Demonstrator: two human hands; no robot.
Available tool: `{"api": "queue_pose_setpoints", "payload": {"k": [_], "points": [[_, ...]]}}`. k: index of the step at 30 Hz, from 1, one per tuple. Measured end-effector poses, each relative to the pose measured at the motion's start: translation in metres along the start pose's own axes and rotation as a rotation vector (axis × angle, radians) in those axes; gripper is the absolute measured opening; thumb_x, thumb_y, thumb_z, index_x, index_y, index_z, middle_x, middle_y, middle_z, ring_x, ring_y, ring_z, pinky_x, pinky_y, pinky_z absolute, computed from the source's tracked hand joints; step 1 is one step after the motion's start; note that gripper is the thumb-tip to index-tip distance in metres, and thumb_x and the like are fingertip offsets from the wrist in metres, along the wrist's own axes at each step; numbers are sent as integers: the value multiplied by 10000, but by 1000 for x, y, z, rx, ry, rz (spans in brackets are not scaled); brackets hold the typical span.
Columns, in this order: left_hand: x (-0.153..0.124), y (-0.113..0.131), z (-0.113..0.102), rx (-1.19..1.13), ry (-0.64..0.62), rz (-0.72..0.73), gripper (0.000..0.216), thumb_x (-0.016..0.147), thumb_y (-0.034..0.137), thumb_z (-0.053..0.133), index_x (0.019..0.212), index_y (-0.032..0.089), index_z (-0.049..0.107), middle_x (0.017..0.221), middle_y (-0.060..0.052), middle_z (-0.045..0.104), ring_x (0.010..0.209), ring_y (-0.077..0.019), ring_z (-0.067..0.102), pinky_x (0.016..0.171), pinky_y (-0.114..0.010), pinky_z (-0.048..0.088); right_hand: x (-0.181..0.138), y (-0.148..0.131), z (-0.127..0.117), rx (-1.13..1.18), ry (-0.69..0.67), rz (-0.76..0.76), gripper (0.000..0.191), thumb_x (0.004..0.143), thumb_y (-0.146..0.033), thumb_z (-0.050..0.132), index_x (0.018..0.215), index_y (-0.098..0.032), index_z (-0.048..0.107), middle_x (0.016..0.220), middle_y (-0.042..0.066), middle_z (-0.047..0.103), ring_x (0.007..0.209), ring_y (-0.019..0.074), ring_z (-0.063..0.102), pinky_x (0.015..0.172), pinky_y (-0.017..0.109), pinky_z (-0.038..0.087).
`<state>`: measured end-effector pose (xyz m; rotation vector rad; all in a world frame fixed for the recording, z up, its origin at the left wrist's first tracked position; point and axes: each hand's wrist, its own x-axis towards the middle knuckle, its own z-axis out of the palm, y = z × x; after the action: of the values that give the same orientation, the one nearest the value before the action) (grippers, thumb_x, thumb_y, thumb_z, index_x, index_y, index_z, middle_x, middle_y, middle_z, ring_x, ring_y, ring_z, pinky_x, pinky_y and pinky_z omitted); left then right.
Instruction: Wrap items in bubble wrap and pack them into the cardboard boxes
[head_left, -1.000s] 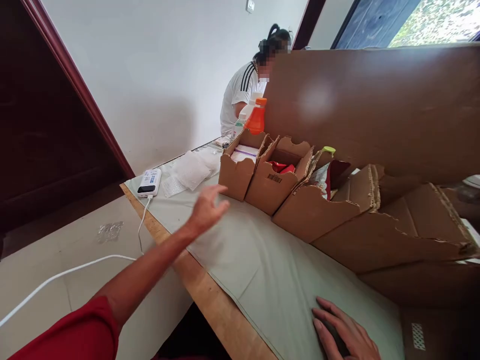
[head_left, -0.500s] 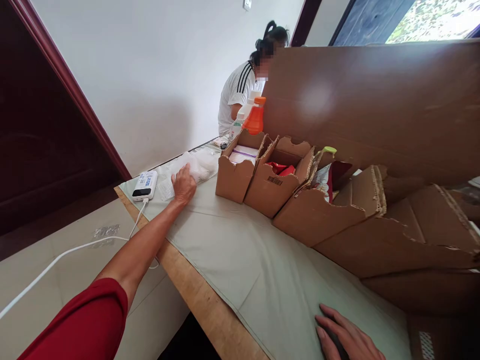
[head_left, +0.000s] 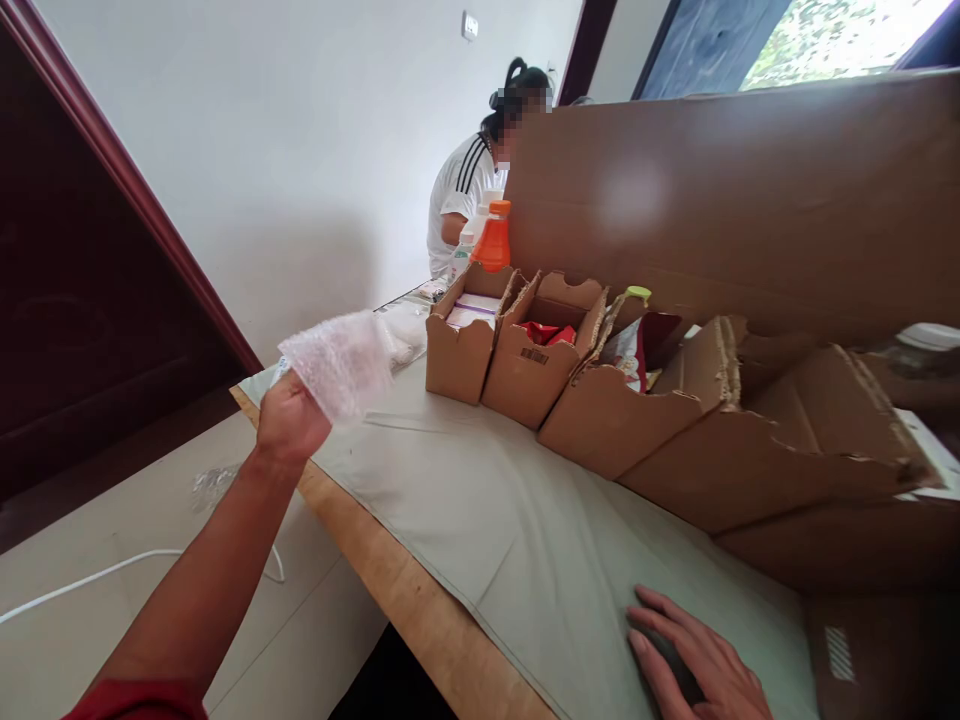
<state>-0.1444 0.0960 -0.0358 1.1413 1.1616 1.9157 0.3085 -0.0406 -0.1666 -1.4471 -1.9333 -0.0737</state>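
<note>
My left hand is closed on a small sheet of bubble wrap and holds it up above the table's left end. More bubble wrap lies on the pale cloth behind it. My right hand lies flat on the cloth near the front edge, fingers stretched over a dark object that I cannot make out. A row of open cardboard boxes stands past both hands.
A tall cardboard sheet stands behind the boxes. An orange-capped bottle rises at the far end. A person in a white shirt sits beyond it. A white cable trails over the floor at left.
My left hand reached to the bubble wrap pile, took one sheet and lifted it back toward me. The white power bank is now hidden behind the hand. My right hand stayed put.
</note>
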Motion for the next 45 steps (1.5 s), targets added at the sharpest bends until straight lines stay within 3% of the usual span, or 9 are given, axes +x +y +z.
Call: {"api": "queue_pose_setpoints", "payload": {"k": [7,10,13,18,24,30,36,41,45], "points": [[-106,-7,42,-400,-509,-596,312,886,379,569,1034,180,759,956,-101,791,1201,-345,670,1019,-496,550,15,-75,-20,133,-61,34,649,904,-383,661,1506,-305,431,1443,106,591,1275,308,603,981,498,539],[-140,-10,68,-553,-609,-835,352,855,365,650,1129,164,741,1027,-102,794,1174,-341,686,1051,-484,526,19,-108,-28,91,-50,-52,741,912,-302,661,1563,-251,311,1553,169,445,1385,321,490,1035,516,486],[-166,-11,92,-624,-625,-982,451,787,339,765,1199,164,716,1091,-106,786,1162,-346,690,1056,-479,515,17,-124,-31,52,-3,-105,704,892,-319,696,1511,-208,379,1555,203,418,1388,352,463,1040,542,455],[-190,-10,116,-520,-648,-923,595,687,280,881,1245,196,693,1136,-103,768,1139,-330,694,1004,-443,539,9,-116,-34,114,37,-20,341,951,-145,592,1278,-244,599,1283,106,679,1175,246,637,963,424,494],[-189,-20,120,-349,-674,-892,687,601,271,940,1235,209,684,1178,-90,739,1098,-283,687,940,-380,549,-5,-101,-54,274,14,143,256,974,-120,548,1139,-283,657,1167,36,733,1096,195,672,937,371,518],[-200,-14,130,-240,-734,-937,789,611,297,940,1324,232,608,1174,-73,723,974,-221,695,836,-306,558,-10,-113,-55,206,-80,142,732,860,-332,712,1504,-190,396,1527,173,481,1394,309,472,1098,494,429],[-199,14,135,-18,-916,-757,514,803,220,752,1303,222,631,917,0,720,748,-126,631,708,-219,534,-1,-109,-60,308,11,169,391,922,-79,474,1227,-257,642,1284,66,691,1153,217,651,974,402,495],[-191,22,122,45,-1042,-823,546,831,263,720,1362,234,597,999,-37,738,792,-159,664,702,-234,532,-2,-107,-95,353,105,250,303,942,-83,489,1108,-243,686,1083,39,760,1021,198,702,888,347,541],[-191,19,111,4,-1214,-907,380,848,356,737,1192,197,713,947,-45,738,818,-170,657,719,-240,516,17,-108,-127,195,140,288,182,967,-177,545,1037,-242,699,927,11,754,836,155,698,757,272,545]]}}
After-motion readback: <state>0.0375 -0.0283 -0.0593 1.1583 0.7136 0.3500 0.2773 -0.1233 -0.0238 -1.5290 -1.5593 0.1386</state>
